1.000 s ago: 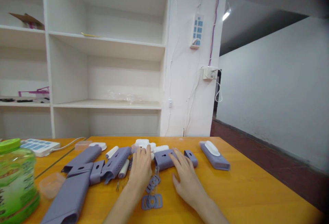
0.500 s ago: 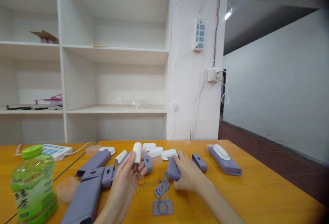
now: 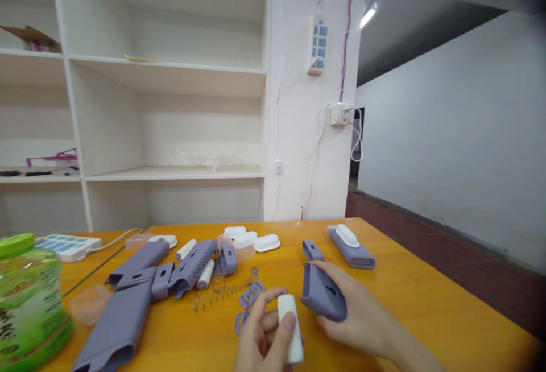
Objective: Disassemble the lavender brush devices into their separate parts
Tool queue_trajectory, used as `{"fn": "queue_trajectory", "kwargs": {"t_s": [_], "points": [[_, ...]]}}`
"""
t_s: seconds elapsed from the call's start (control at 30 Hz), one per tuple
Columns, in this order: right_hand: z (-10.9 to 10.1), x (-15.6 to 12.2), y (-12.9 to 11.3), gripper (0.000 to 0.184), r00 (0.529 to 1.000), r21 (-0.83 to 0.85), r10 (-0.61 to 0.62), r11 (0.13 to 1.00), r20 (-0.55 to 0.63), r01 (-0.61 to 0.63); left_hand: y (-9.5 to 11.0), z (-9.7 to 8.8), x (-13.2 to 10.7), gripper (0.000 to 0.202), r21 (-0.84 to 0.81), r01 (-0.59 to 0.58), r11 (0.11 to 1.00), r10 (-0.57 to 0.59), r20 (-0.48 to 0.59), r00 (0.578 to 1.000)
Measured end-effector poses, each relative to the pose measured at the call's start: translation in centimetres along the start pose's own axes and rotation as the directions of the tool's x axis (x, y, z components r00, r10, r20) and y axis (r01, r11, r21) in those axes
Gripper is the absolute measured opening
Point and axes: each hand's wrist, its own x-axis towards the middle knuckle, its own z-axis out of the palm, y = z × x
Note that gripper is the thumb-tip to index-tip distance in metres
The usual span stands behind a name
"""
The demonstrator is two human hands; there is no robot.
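Note:
Low over the front of the table, my left hand (image 3: 267,335) is closed around a small white cylinder (image 3: 290,326), its thumb pressed along the side. To its right, my right hand (image 3: 354,309) grips a purple-grey plastic cap (image 3: 322,292) with a hollow end facing left and a slot in its side. The two pieces are apart. Behind my left hand lie flat purple slotted plates (image 3: 251,294) and thin metal springs (image 3: 224,289). A smaller purple cap (image 3: 313,251) stands just beyond my right hand.
Purple housings (image 3: 121,315) and a perforated purple part (image 3: 196,267) lie on the left, near white cylinders (image 3: 206,274). White oval pieces (image 3: 267,242) sit behind. A green-capped bottle (image 3: 32,309) and power strip (image 3: 70,247) are far left; a purple housing (image 3: 352,248) lies back right.
My left hand has carried the white cylinder right and toward me. My right hand has lifted the purple cap and drawn it rightward, turning its hollow end left. The view has shifted slightly.

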Motion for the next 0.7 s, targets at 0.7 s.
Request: {"fn": "queue_trajectory", "kwargs": {"t_s": [0.7], "points": [[1.3, -0.5, -4.7, 0.078, 0.971, 0.066, -0.166, 0.985, 0.172, 0.157, -1.5, -1.5, 1.6, 0.062, -0.034, -0.022, 0.999, 0.017, -0.154, 0.988]]}}
